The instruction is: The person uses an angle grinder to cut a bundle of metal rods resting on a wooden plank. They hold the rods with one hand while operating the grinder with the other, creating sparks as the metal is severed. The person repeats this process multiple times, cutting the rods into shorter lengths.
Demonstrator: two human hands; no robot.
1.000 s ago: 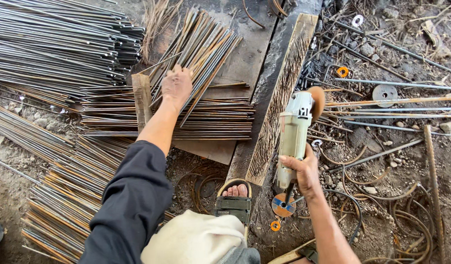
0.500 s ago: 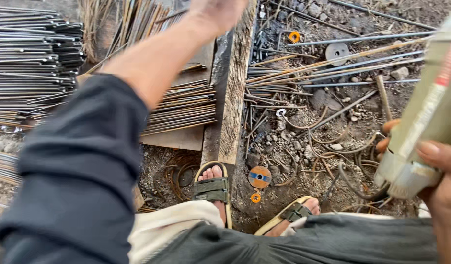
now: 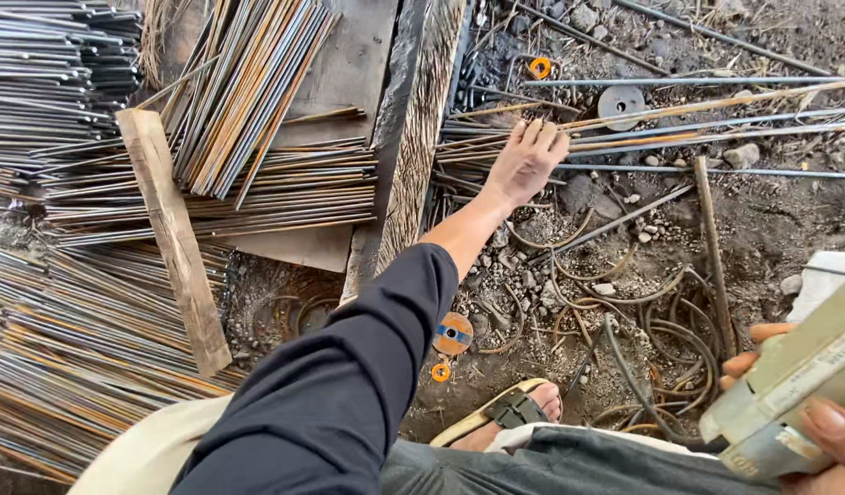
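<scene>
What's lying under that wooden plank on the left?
The wooden plank lies across bundles of thin steel rods, rusty in places, that stick out on both sides. Its lower end rests on another rod pile. What lies directly under it is hidden.

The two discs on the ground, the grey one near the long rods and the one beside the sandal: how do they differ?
The grey disc is larger and plain grey; the worn disc is smaller, with a brown rim and a blue patch. The grey disc lies just past the left hand, among long rods; the worn disc lies close to the sandal, partly hidden behind the dark sleeve. Both are round, lie flat on the dirt and have a centre hole.
</scene>
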